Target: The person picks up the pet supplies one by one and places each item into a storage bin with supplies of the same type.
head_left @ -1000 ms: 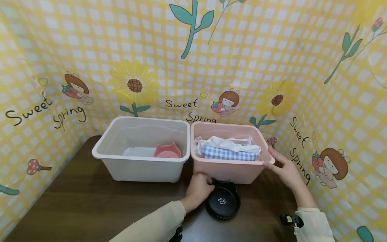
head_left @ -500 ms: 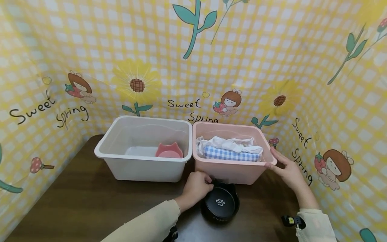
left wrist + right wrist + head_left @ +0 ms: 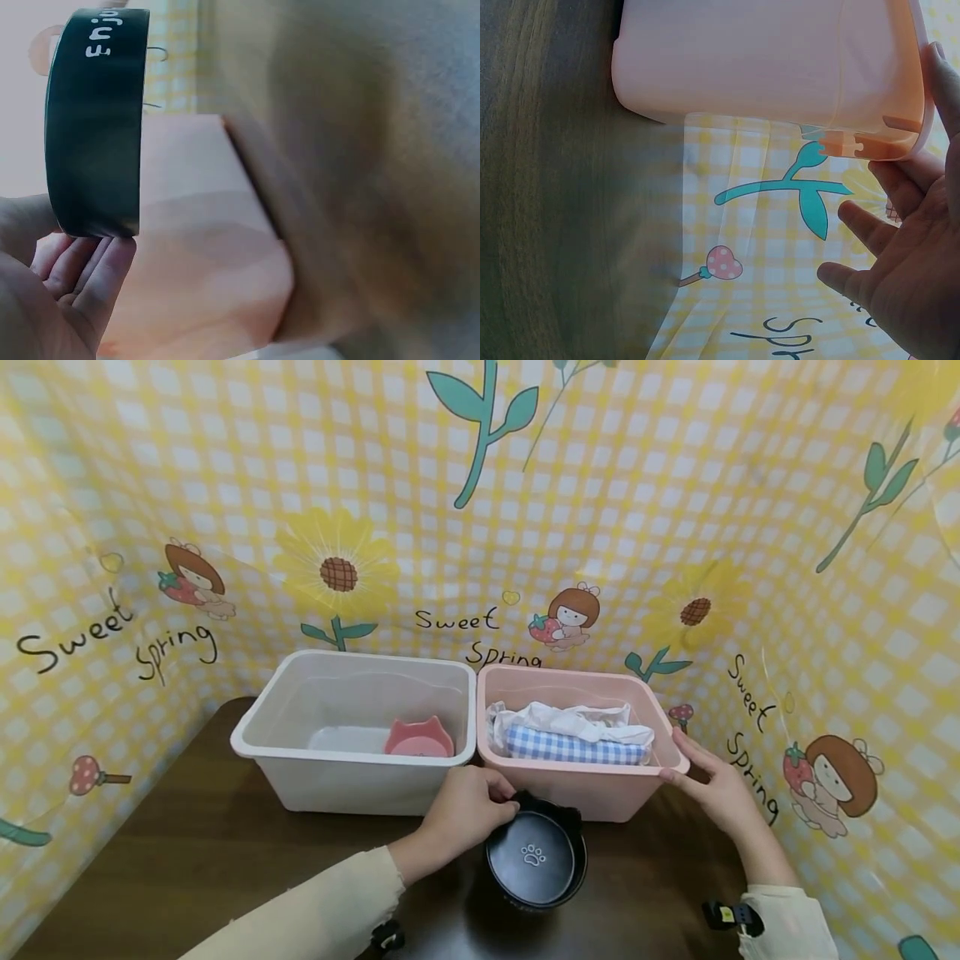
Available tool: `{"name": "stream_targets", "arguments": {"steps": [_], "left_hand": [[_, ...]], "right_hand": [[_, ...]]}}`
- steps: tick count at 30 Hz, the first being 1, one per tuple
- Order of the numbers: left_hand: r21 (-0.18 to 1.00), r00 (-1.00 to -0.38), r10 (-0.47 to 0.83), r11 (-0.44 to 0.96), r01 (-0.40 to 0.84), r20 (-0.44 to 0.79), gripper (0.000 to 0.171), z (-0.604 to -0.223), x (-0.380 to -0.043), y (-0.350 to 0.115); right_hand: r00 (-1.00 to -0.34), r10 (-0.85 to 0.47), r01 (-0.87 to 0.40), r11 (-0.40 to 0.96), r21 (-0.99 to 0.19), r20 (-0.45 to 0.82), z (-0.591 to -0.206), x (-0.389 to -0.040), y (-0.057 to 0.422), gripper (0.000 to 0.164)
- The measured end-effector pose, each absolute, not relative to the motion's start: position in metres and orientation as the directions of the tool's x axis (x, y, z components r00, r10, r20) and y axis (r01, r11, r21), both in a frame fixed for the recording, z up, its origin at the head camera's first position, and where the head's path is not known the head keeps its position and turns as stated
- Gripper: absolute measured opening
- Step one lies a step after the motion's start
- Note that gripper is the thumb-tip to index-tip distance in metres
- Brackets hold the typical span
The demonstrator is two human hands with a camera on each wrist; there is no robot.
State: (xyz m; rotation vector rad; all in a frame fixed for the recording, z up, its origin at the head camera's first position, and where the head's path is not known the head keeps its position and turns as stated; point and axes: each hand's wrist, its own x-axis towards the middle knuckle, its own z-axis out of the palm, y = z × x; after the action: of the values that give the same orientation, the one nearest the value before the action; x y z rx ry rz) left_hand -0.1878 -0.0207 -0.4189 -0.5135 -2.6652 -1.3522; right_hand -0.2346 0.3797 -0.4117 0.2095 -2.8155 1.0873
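A black pet bowl [image 3: 536,868] with cat ears and a white paw print hangs a little above the tabletop, tilted. My left hand [image 3: 461,810] pinches its rim by the left ear. In the left wrist view the side of the black bowl [image 3: 97,150] shows white lettering, and the fingers bend at its lower end. At the front right corner of a pink bin [image 3: 570,787], my right hand [image 3: 712,789] touches the rim. The right wrist view shows the right hand [image 3: 907,255] with its fingers spread and fairly straight. Blue-checked cloth [image 3: 573,747] and white cloth [image 3: 562,720] lie inside that bin.
Left of the pink bin stands a white bin [image 3: 360,782], their rims side by side. It holds a pink cat-eared bowl [image 3: 420,740]. Both bins sit on a dark wooden table [image 3: 187,860]. A yellow checked curtain [image 3: 637,510] surrounds the back and sides.
My left hand has moved up and left with the black bowl, which has come off the table and tilted. The right hand stays at the pink bin's corner.
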Motion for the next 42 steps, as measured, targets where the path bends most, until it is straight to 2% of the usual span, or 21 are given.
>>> {"name": "stream_targets", "arguments": {"steps": [8, 24, 30, 42], "left_hand": [[0.740, -0.918, 0.274, 0.546, 0.393, 0.286, 0.004, -0.374, -0.181, -0.041], [0.637, -0.889, 0.252, 0.625, 0.450, 0.381, 0.002, -0.302, -0.198, -0.092], [0.638, -0.891, 0.227, 0.631, 0.441, 0.392, 0.005, -0.287, -0.211, -0.119], [0.491, -0.839, 0.217, 0.727, 0.479, 0.499, 0.004, -0.274, -0.232, -0.169]], "right_hand": [[-0.984, -0.091, -0.168, 0.732, -0.660, 0.150, -0.413, -0.235, 0.377, 0.079], [-0.981, -0.114, -0.189, 0.731, -0.656, 0.155, -0.407, -0.238, 0.375, 0.079], [-0.986, -0.107, -0.166, 0.731, -0.661, 0.129, -0.408, -0.237, 0.375, 0.079], [-0.987, -0.087, -0.157, 0.730, -0.665, 0.138, -0.408, -0.230, 0.379, 0.079]]}}
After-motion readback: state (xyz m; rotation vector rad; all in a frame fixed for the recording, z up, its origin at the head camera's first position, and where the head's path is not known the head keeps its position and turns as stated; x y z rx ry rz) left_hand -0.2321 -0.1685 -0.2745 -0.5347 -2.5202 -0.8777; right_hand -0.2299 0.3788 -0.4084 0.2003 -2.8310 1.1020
